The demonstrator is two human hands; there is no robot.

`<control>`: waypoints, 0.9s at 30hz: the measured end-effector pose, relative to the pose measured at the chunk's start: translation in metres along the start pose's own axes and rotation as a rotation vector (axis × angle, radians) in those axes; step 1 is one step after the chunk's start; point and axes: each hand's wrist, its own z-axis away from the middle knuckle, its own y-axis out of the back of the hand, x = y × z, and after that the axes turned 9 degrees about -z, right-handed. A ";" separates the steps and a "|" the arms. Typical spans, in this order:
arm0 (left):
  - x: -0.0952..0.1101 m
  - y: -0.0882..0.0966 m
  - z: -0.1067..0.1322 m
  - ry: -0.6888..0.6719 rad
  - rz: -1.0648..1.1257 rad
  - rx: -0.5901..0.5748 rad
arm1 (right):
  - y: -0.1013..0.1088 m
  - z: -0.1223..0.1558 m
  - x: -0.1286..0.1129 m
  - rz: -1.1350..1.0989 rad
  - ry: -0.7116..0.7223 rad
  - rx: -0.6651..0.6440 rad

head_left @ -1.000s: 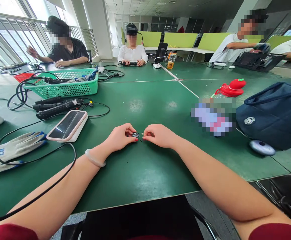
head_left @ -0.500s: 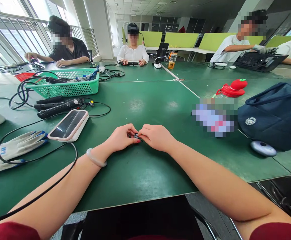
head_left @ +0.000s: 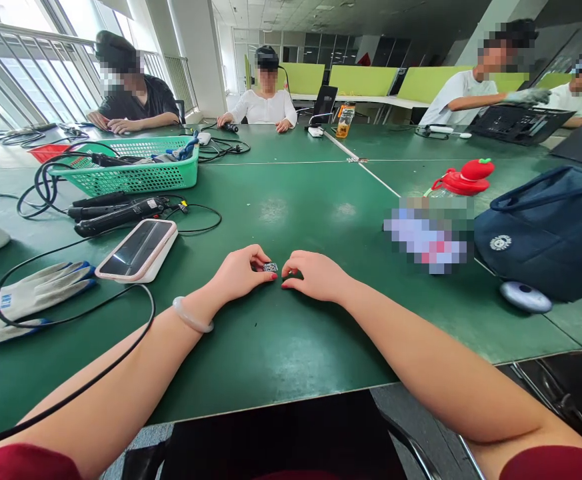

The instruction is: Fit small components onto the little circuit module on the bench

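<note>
Green tabletop (head_left: 291,360), near side: left hand (head_left: 241,272) pinches small patterned part (head_left: 270,267); right hand (head_left: 315,275) alongside curls narrowly, contents unclear.

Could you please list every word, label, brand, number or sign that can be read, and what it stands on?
No text can be read.
Pale glove: blue lettering, too blurred to read.
Dark blue bag: round white badge, too small to read.
Black handheld device: small pale marks, too small to read.
Small piece in the left hand: patterned, too small to tell any text.
</note>
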 end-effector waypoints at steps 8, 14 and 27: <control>0.001 0.000 0.001 -0.006 0.025 0.009 | -0.005 -0.005 -0.002 -0.036 0.001 0.103; 0.003 0.001 0.001 0.012 0.096 0.000 | -0.006 -0.004 -0.003 -0.037 0.063 0.271; 0.005 0.001 0.000 0.032 0.172 -0.008 | -0.004 0.000 -0.009 0.374 0.235 0.250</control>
